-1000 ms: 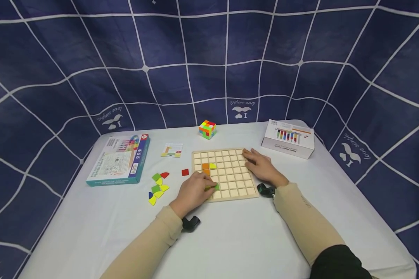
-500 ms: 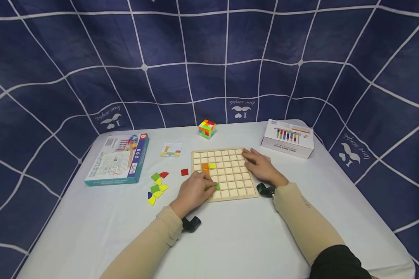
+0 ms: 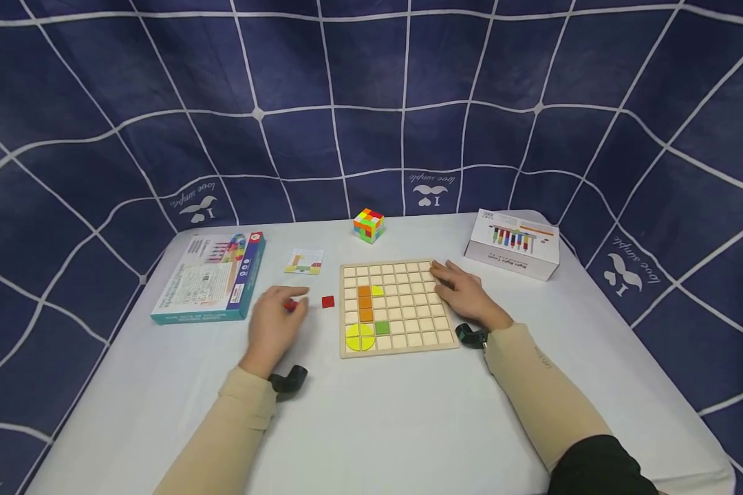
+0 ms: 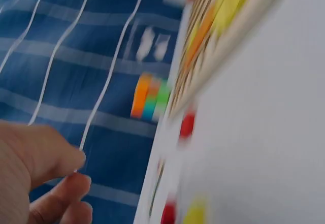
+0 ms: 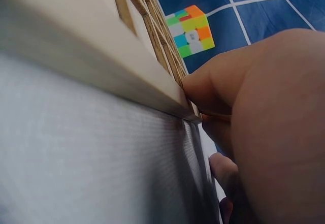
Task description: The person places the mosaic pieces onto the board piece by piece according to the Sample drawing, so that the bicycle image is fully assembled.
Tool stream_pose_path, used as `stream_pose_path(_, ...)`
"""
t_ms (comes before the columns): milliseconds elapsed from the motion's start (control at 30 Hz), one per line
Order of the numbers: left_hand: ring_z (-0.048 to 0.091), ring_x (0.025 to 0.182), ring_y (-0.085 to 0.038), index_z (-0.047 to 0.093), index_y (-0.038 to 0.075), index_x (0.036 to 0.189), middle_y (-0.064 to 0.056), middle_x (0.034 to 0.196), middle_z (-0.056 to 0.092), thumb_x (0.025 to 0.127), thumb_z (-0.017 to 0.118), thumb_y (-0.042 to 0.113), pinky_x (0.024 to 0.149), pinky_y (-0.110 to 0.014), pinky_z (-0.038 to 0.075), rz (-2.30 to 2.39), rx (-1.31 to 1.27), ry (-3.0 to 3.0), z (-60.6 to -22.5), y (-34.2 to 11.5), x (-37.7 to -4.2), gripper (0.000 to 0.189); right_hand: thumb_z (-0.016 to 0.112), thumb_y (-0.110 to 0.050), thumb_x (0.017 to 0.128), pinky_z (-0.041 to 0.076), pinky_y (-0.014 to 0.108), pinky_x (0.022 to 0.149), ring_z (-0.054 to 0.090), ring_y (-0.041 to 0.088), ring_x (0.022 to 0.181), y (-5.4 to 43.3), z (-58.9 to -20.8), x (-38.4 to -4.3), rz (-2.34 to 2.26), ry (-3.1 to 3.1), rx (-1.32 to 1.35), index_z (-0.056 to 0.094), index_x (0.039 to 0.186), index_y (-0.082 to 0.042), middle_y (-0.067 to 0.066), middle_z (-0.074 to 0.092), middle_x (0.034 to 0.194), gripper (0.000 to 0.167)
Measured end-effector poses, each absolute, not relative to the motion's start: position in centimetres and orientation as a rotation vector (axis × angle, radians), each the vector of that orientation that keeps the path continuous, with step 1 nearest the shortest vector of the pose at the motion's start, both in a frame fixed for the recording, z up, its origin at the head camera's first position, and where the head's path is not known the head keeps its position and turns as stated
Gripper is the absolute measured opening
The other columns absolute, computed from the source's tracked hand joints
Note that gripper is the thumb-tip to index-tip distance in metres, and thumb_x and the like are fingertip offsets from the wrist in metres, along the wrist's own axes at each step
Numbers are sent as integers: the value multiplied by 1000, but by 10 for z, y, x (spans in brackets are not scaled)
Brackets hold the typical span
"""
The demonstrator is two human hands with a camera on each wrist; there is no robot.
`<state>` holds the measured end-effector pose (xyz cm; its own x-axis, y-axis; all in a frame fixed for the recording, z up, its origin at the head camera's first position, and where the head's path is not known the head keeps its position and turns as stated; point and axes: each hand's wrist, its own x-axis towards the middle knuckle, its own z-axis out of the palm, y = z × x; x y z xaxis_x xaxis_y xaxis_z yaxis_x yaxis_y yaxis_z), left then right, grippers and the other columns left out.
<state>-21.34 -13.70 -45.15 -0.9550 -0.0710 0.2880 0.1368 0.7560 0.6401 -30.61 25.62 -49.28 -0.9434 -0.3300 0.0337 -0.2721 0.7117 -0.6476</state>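
The wooden grid board (image 3: 417, 352) lies on the table. Several yellow quarter-circle tiles (image 3: 360, 337) form a circle at its near left corner, with a green square tile (image 3: 382, 328) beside it. Above them runs a column of three orange square tiles (image 3: 364, 302), next to another yellow tile (image 3: 378, 291). My left hand (image 3: 274, 326) is left of the board, fingers loosely bent over a red quarter-circle tile (image 3: 290, 305). In the left wrist view nothing shows between thumb and fingers. My right hand (image 3: 464, 294) rests on the board's right edge, fingertips at its far corner.
A red square tile (image 3: 327, 302) lies between left hand and board. A pattern card (image 3: 305, 262) and a puzzle cube (image 3: 368, 226) sit farther back. A flat teal-edged box (image 3: 210, 278) lies left, a white box (image 3: 512, 245) right. The left hand hides other loose tiles.
My left hand has left the board and moved left to the loose tiles, uncovering the yellow circle, the green tile and the third orange tile. The right hand has stayed at the board's edge.
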Motion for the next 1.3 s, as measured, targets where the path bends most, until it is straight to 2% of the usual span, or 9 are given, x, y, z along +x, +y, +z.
stream_pose_path(133,63,107,-33,71,9,128,-16,124,67,99,65,16,82,-45,55,-1027,131,-2704,-451,-181,-210,30,51,-25,107,4,62,123,14,35,159,257,-492,-307,-1060,2821,-505,44,155,-9,3,31,168,52)
stream_pose_path(267,63,110,-34,66,8,135,-19,128,65,100,64,16,87,-47,56,-1034,123,-2840,-456,-204,-205,36,52,-24,106,4,62,123,14,36,159,257,-491,-306,-1089,2812,-513,45,155,-8,4,31,168,51)
stream_pose_path(467,64,112,-33,63,8,139,-17,130,63,99,68,16,91,-48,56,-1030,1,-2941,-469,-215,-206,41,51,-24,107,3,61,124,12,35,159,258,-493,-307,-1084,2788,-514,44,156,-10,2,29,168,51)
stream_pose_path(667,63,104,-29,64,12,140,-13,136,63,99,66,16,87,-45,53,-906,-27,-2932,-477,-211,-210,41,51,-24,107,4,63,123,15,36,159,258,-488,-307,-1070,2824,-517,45,155,-9,3,31,168,51)
stream_pose_path(800,63,122,-36,66,12,138,-10,145,62,101,64,16,99,-54,51,-787,-69,-2941,-476,-208,-211,38,51,-25,107,5,63,123,14,35,159,257,-487,-305,-1060,2819,-509,45,155,-9,3,31,168,51)
stream_pose_path(900,57,132,-40,69,9,134,-10,143,64,101,62,17,103,-58,48,-674,-95,-2944,-473,-208,-208,34,51,-25,107,6,63,122,14,35,159,258,-489,-306,-1046,2825,-515,45,155,-10,3,31,168,51)
stream_pose_path(1133,68,113,-40,76,7,121,-15,125,72,95,69,20,77,-52,58,-433,-53,-2899,-469,-215,-202,30,51,-25,107,7,63,122,15,35,159,257,-490,-306,-1059,2832,-521,46,155,-9,3,32,168,51)
stream_pose_path(1200,68,112,-41,74,7,124,-16,125,71,95,70,21,78,-54,57,-449,-31,-2894,-471,-217,-203,33,51,-26,107,7,63,122,15,35,159,257,-491,-306,-1050,2831,-521,45,155,-9,3,31,168,51)
stream_pose_path(1300,63,122,-43,69,10,134,-17,135,66,97,69,21,89,-59,54,-540,-51,-2911,-476,-219,-206,38,51,-25,107,7,63,122,14,36,159,257,-491,-306,-1034,2835,-515,45,155,-9,3,31,168,51)
